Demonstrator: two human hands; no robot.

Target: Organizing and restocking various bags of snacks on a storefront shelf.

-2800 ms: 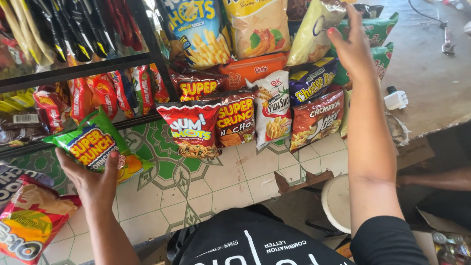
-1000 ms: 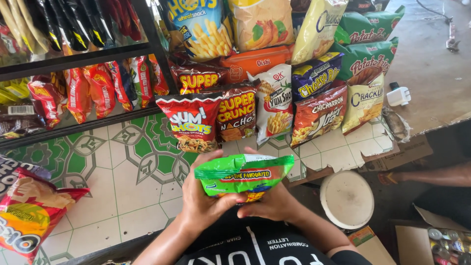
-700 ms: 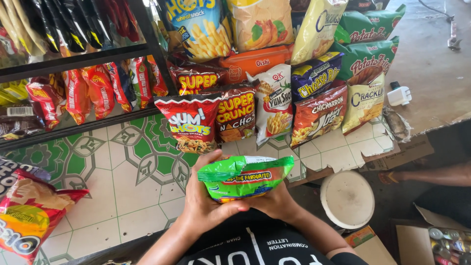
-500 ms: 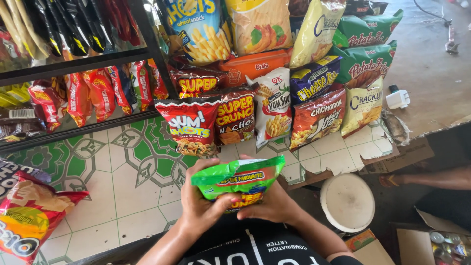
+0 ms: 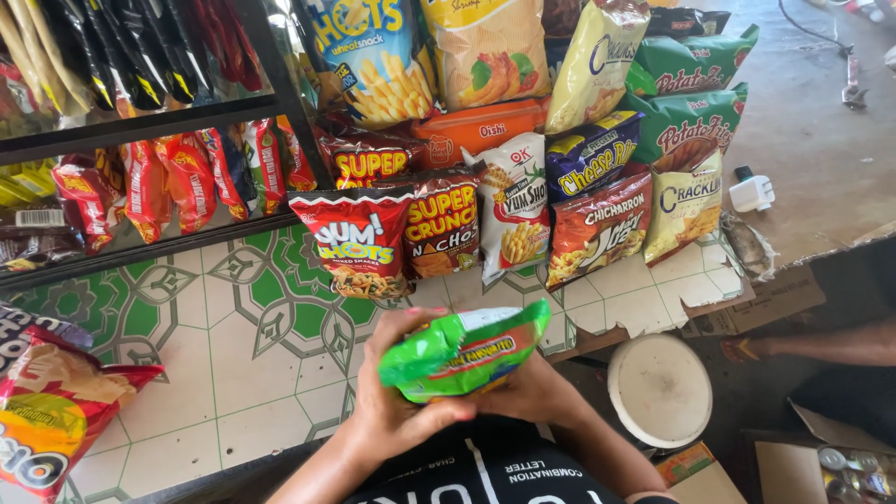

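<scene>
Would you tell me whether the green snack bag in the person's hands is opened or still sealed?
Sealed, as far as shows: the green snack bag looks puffed and untorn, lying sideways between the left hand and right hand; its far side is hidden.

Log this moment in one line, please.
left hand: holds green bag | right hand: holds it too | above tiled counter

Left hand (image 5: 397, 401) and right hand (image 5: 532, 392) are drawn close together, fingers curled in a grip.

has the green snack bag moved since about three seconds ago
Yes. The green snack bag went from the left, under the black shelf, to the centre, below the red snack bag.
</scene>
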